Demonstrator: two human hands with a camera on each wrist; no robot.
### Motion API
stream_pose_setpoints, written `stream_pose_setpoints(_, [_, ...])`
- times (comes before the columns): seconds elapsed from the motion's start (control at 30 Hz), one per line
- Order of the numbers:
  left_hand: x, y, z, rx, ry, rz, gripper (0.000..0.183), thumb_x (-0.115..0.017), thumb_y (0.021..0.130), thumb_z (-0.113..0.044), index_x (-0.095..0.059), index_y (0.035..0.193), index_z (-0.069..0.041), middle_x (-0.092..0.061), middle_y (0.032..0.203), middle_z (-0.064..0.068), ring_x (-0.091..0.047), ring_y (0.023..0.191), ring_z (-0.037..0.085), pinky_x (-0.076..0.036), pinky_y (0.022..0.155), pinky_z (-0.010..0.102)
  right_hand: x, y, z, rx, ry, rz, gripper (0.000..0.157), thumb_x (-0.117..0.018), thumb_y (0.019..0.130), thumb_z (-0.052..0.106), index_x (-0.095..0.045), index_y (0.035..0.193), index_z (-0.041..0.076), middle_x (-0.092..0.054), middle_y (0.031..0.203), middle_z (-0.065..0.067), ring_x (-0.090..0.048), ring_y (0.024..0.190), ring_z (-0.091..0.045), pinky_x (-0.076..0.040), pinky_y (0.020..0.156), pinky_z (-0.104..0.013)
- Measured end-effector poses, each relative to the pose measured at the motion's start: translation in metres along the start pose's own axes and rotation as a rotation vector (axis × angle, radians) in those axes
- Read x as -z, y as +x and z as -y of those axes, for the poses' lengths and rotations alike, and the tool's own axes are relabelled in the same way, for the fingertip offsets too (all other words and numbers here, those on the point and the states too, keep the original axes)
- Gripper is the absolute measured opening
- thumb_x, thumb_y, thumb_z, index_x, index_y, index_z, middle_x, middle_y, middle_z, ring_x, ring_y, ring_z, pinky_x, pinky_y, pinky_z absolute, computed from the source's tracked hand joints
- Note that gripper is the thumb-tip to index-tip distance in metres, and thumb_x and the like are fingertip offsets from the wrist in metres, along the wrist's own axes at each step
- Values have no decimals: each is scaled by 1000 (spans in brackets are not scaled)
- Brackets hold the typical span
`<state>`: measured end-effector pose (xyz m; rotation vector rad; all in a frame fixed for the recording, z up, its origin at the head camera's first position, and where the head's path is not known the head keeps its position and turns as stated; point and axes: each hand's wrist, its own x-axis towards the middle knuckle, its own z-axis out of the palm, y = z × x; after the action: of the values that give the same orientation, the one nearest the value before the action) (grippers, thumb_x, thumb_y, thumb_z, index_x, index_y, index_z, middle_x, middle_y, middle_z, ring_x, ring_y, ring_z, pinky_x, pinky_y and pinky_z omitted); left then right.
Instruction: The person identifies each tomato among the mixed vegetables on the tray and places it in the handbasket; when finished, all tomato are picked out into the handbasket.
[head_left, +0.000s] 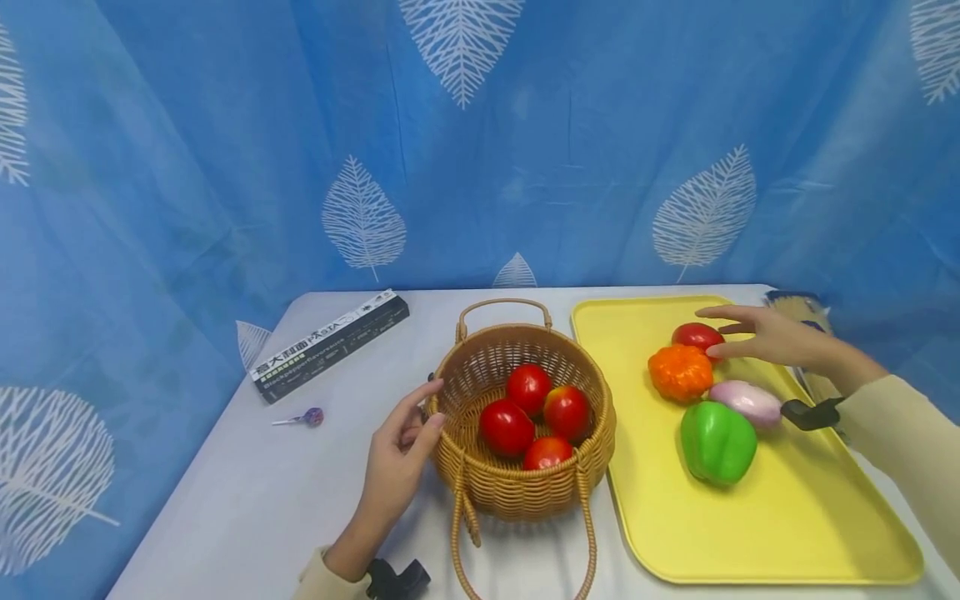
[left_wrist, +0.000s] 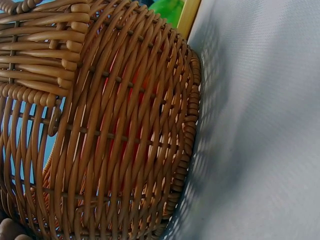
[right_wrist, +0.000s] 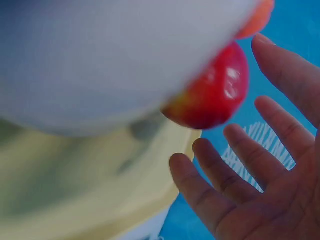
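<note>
My left hand (head_left: pixel 401 450) rests at the left rim of a brown wicker basket (head_left: pixel 517 492), its thumb and index fingertips apart along the rim. Inside lie several shiny red round fruits (head_left: pixel 507 427). Over the yellow tray (head_left: pixel 750 542), my right hand (head_left: pixel 761 337) reaches with spread fingers around another red fruit (head_left: pixel 697 335). In the right wrist view, the fingers stand apart from that fruit (right_wrist: pixel 220 95), which shows a yellowish patch. Beside it on the tray are an orange pumpkin (head_left: pixel 680 374), a pale pink oval vegetable (head_left: pixel 746 402) and a green bell pepper (head_left: pixel 717 442).
A black and white pasta box (head_left: pixel 330 346) lies at the back left of the white table. A wrapped lollipop (head_left: pixel 311 417) is in front of it. One basket handle (head_left: pixel 455 533) hangs toward the front. Partly hidden behind my right arm is a patterned item (head_left: pixel 802 308).
</note>
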<state>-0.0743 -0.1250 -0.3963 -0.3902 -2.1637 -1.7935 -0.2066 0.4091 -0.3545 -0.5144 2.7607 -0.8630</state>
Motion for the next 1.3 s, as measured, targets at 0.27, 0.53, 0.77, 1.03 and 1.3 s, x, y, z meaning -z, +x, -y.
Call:
stream_pose_setpoints(0.27, [1, -1, 2, -5, 8, 9, 38, -67, 101, -12, -64, 137, -22, -35, 70, -3, -31, 58, 6, -28, 47, 24, -14, 9, 8, -20, -10, 8, 64, -74, 96, 29, -49, 149, 4, -55, 141, -27, -53, 124, -53, -40, 97, -72])
stream_pose_setpoints(0.53, [1, 0, 2, -10, 8, 11, 38, -66, 101, -12, -64, 137, -22, -35, 69, -3, -31, 58, 6, -27, 46, 24, -21, 9, 10, -42, -9, -10, 64, -74, 96, 29, -49, 148, 2, -57, 138, -26, -53, 124, -48, -42, 98, -68])
stream_pose_setpoints(0.77, [1, 0, 2, -8, 8, 13, 38, -66, 101, -12, -64, 138, -21, -34, 69, -3, -30, 57, 6, -26, 46, 23, -14, 5, 15, -10, -49, -63, 62, -75, 95, 25, -51, 148, 3, -56, 137, -29, -55, 120, -54, -46, 95, -67])
stream_pose_setpoints(1.03, [1, 0, 1, -12, -2, 11, 38, -66, 101, -11, -64, 137, -21, -34, 69, -3, -30, 57, 6, -26, 46, 23, 4, -1, 40, -1, -38, -167, 66, -78, 93, 27, -50, 150, 9, -51, 143, -26, -54, 121, -54, -56, 78, -27])
stream_pose_setpoints(1.3, [1, 0, 1, -13, -3, 8, 38, -67, 100, -11, -65, 137, -21, -34, 69, -3, -30, 58, 6, -26, 46, 23, 3, -7, 89, -11, -9, -233, 68, -78, 92, 35, -50, 152, 21, -54, 143, -23, -53, 126, -50, -57, 75, -28])
